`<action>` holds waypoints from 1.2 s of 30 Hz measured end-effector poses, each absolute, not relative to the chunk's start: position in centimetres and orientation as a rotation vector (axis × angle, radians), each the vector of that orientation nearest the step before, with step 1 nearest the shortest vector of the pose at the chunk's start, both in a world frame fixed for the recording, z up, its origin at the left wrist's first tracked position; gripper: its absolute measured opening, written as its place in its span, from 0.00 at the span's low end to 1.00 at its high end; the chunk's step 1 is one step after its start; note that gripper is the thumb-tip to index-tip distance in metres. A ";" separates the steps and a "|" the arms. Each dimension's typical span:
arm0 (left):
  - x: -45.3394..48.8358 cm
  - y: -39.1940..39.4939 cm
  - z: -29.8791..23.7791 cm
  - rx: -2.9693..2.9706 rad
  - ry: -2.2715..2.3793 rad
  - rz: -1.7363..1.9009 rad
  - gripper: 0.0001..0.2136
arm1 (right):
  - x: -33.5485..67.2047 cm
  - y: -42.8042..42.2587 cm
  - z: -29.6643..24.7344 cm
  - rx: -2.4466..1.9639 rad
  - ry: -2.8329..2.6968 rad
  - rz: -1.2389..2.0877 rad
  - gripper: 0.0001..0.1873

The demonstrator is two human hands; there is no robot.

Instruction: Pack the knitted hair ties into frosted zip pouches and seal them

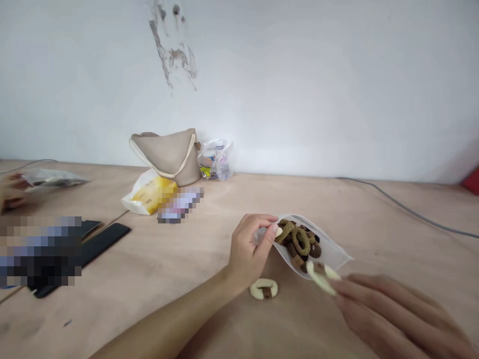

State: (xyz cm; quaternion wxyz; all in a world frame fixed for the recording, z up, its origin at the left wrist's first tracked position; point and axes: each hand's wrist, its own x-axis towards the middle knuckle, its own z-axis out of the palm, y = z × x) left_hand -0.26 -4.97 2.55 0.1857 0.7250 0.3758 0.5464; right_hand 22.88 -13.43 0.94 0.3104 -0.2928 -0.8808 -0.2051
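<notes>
My left hand (250, 245) pinches the edge of a clear zip bag (329, 252) that holds several brown and olive fabric hair ties (297, 243). My right hand (392, 314) is blurred at the bag's lower corner, its fingertips on a cream hair tie with a brown band (321, 277). A matching cream-and-brown hair tie (264, 289) lies on the plywood table (149, 309) just below my left wrist, touching neither hand.
At the far left, another person's hand (11, 189) holds a clear plastic bag (54, 178). Black flat objects (93, 252) lie left of me, partly pixelated. A beige bucket bag (164, 157), plastic bags and a grey cable (404, 209) lie along the wall.
</notes>
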 end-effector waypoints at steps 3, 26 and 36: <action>-0.2 -4.9 2.5 2.042 1.066 1.537 0.05 | 21.2 -11.8 1.6 -0.837 -2.215 -0.592 0.16; 0.1 -4.2 3.2 1.899 1.111 1.489 0.06 | 21.3 -10.2 2.2 -0.972 -2.125 -0.567 0.15; -0.6 -3.7 6.0 1.827 1.167 1.402 0.07 | 23.8 -9.8 1.9 -1.045 -2.020 -0.333 0.06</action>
